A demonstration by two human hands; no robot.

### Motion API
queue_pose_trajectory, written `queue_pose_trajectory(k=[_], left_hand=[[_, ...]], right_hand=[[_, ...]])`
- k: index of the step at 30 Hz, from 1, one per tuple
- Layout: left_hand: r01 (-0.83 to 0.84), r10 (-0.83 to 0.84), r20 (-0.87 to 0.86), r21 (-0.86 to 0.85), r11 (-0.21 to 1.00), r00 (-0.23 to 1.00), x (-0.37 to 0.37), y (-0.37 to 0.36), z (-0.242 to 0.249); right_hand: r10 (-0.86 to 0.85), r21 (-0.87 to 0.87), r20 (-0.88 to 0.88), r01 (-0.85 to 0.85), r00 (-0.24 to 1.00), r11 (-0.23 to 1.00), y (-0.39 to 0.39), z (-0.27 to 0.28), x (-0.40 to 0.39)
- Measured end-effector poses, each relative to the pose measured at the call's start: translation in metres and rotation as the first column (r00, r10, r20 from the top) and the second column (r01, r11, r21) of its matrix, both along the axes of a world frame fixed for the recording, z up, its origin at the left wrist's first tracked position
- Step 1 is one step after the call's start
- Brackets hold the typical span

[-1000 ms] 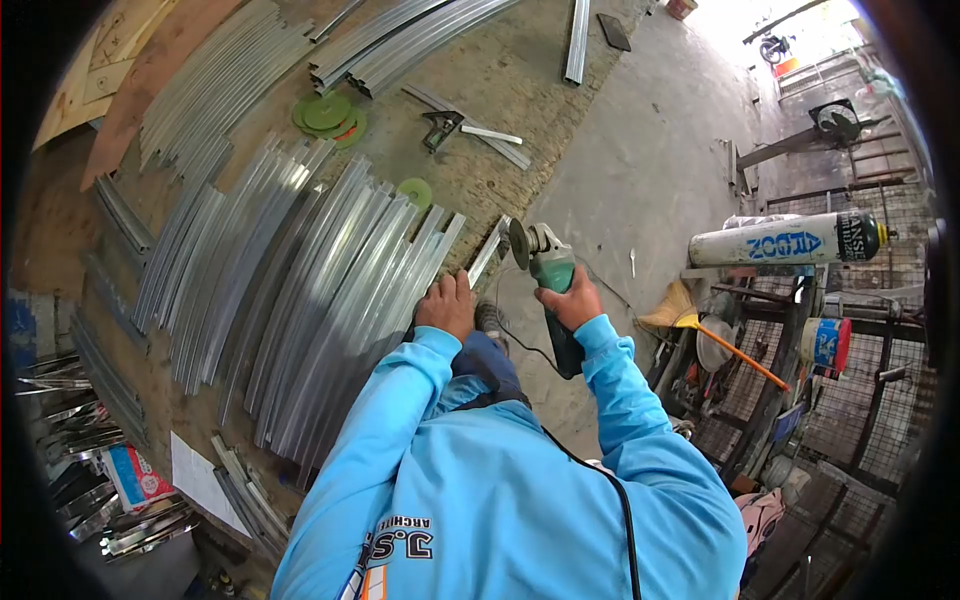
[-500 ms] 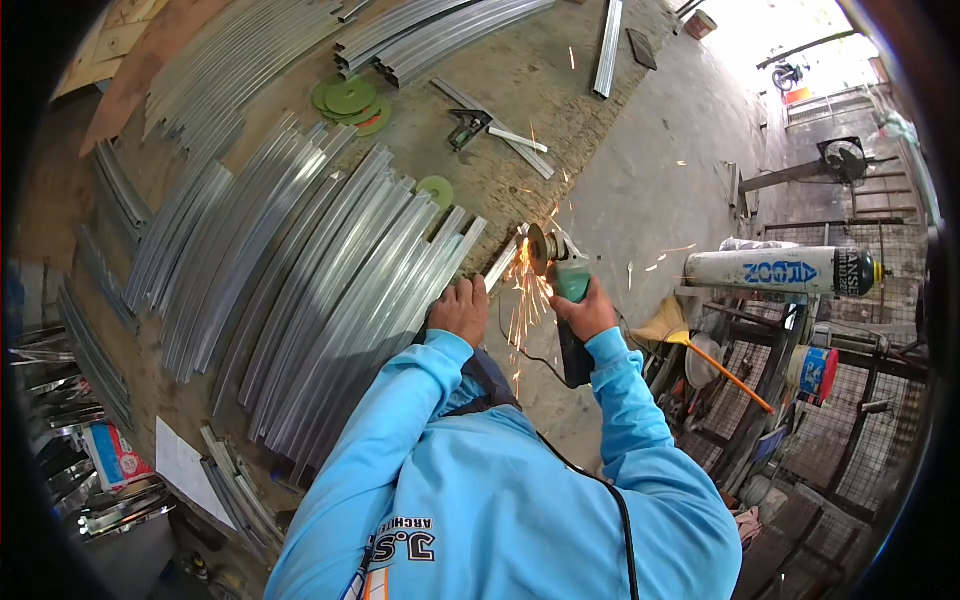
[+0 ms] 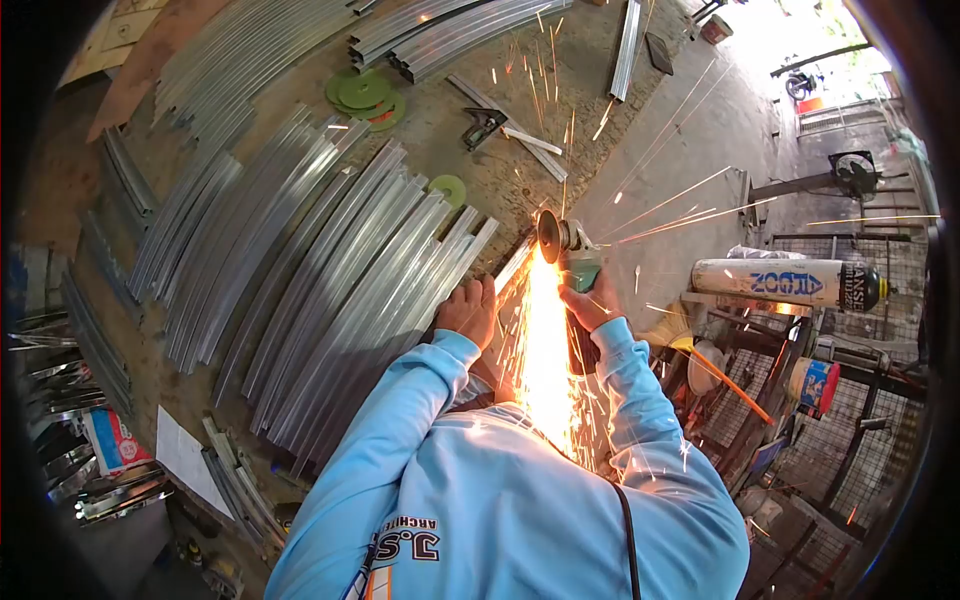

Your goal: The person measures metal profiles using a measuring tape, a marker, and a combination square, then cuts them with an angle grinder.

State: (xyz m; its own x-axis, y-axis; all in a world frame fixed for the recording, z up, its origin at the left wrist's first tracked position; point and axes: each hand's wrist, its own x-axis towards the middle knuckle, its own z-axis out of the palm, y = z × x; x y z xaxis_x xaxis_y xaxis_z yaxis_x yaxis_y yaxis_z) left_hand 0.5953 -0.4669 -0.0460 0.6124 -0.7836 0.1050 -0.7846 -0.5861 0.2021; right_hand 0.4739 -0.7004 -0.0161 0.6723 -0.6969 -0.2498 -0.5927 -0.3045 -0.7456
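Observation:
My right hand (image 3: pixel 597 301) is wrapped around a green angle grinder (image 3: pixel 583 270), its lower body hidden by sparks and sleeve. The grinder's disc (image 3: pixel 548 236) stands on edge against the far end of a metal bar (image 3: pixel 514 264). A thick, bright stream of sparks (image 3: pixel 545 350) pours down toward my lap, and thinner streaks fly out to the right and away. My left hand (image 3: pixel 468 311) grips the near part of that bar, fingers bent over it. Just left of this hand lie long silvery metal tubes (image 3: pixel 360 280), side by side.
Green discs (image 3: pixel 365 92) and a combination square (image 3: pixel 485 127) lie on the worktable (image 3: pixel 530 190) among more metal lengths. Along the right side are a cylinder marked ARGON (image 3: pixel 775 281), a broom with an orange handle (image 3: pixel 735 383), a fan (image 3: pixel 853 174) and a bucket (image 3: pixel 815 385).
The spark stream has grown much larger and brighter, with streaks now reaching right and away. The grinder and both hands have shifted slightly. The whole view has moved a little.

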Motion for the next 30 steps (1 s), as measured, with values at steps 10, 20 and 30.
queue_pose_trajectory(k=[10, 20, 30], left_hand=[[0.002, -0.003, -0.011, -0.034, 0.999, 1.000, -0.001, 0.001, -0.004], [-0.003, 0.000, -0.085, -0.041, 0.999, 0.996, 0.000, 0.000, -0.002], [-0.028, 0.025, -0.055, -0.042, 0.999, 0.998, 0.002, -0.002, 0.003]], right_hand=[[0.019, -0.136, -0.172, -0.043, 0.985, 0.990, 0.006, 0.026, 0.009], [0.012, -0.190, -0.249, -0.061, 0.968, 0.980, -0.001, 0.024, 0.025], [-0.018, -0.065, -0.175, 0.006, 0.984, 0.998, 0.008, 0.017, -0.010]])
